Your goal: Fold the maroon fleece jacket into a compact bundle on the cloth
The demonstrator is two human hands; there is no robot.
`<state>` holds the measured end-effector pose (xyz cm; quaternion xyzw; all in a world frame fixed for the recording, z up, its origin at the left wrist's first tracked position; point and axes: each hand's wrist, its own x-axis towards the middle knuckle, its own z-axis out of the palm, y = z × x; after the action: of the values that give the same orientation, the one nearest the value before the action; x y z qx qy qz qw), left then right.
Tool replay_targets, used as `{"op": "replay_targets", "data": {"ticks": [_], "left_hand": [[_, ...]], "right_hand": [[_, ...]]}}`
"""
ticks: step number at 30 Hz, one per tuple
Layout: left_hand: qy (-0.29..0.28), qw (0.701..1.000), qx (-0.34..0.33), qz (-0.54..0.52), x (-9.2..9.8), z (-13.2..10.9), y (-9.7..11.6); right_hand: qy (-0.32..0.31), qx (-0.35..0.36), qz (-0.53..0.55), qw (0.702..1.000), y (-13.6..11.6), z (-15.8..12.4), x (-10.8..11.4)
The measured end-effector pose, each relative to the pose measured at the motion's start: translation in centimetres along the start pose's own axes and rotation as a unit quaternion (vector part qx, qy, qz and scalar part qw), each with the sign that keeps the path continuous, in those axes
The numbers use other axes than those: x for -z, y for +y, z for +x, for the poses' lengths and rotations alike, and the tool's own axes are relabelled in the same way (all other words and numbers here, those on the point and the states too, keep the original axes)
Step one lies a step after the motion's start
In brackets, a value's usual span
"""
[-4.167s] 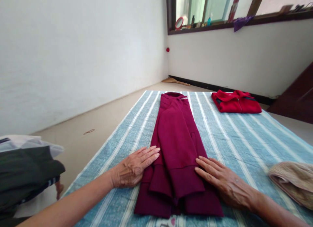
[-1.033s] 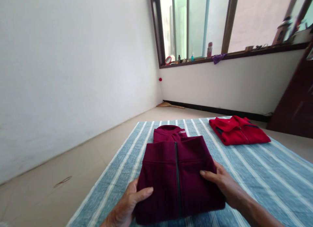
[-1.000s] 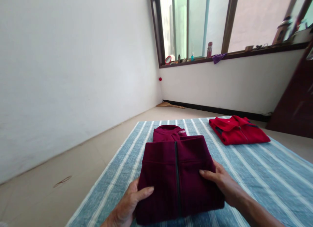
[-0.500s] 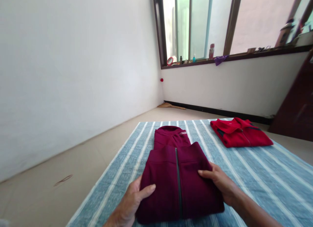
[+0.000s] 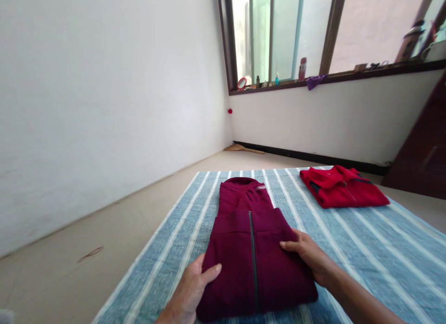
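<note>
A folded maroon jacket [image 5: 233,268] with a dark zip down its middle lies in front of me, its near part held by its two sides. My left hand [image 5: 191,282] grips the left edge, thumb on top and fingers hidden underneath. On the opposite edge, my right hand [image 5: 306,254] holds the cloth the same way, its other fingers out of sight below. Beyond the zipped part, more maroon cloth with a small pale label is laid out flat. Under everything is a blue sheet with white stripes [image 5: 181,235].
A folded red jacket [image 5: 343,189] rests at the sheet's far right. A broom [image 5: 244,149] lies on the floor by the far wall corner, and a thin cord loop [image 5: 91,254] on the floor at left. Bottles and small items line the windowsill [image 5: 289,86].
The held part of the maroon jacket has settled slightly lower and flatter at its far edge. Both hands keep their grip on its sides. The view has shifted a little.
</note>
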<state>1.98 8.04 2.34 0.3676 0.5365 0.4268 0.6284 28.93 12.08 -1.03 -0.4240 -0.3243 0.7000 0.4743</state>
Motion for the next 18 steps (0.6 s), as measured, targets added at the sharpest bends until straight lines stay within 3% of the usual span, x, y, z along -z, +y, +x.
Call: {"op": "replay_targets", "data": {"ticks": [5, 7, 8, 9, 11, 13, 15, 18], "left_hand": [[0.000, 1.000, -0.001, 0.024, 0.3, 0.2, -0.1], [0.047, 0.994, -0.011, 0.099, 0.7, 0.7, 0.2], [0.091, 0.981, -0.050, 0.161, 0.9, 1.0, 0.4], [0.137, 0.956, -0.113, 0.234, 1.0, 1.3, 0.7], [0.177, 0.865, -0.272, 0.382, 0.6, 1.7, 1.3], [0.108, 0.765, -0.393, 0.499, -0.6, 2.2, 2.1], [-0.005, 0.694, -0.431, 0.577, -2.4, 3.0, 2.9], [-0.074, 0.637, -0.397, 0.657, -4.6, 4.9, 3.5]], "right_hand": [[0.027, 0.007, -0.035, 0.999, 0.0, 0.5, 0.1], [0.032, -0.006, -0.048, 0.998, 0.0, 0.7, 0.5], [0.040, -0.004, -0.069, 0.997, -0.1, 0.7, 0.7], [0.059, 0.009, -0.108, 0.992, -0.3, 0.7, 0.9], [0.137, 0.068, -0.237, 0.959, -0.9, 0.5, 1.1], [0.206, 0.170, -0.382, 0.885, -1.5, 0.3, 0.8], [0.197, 0.280, -0.488, 0.803, -1.9, 0.2, 0.0], [0.095, 0.350, -0.596, 0.716, -1.7, 0.7, -1.6]]}}
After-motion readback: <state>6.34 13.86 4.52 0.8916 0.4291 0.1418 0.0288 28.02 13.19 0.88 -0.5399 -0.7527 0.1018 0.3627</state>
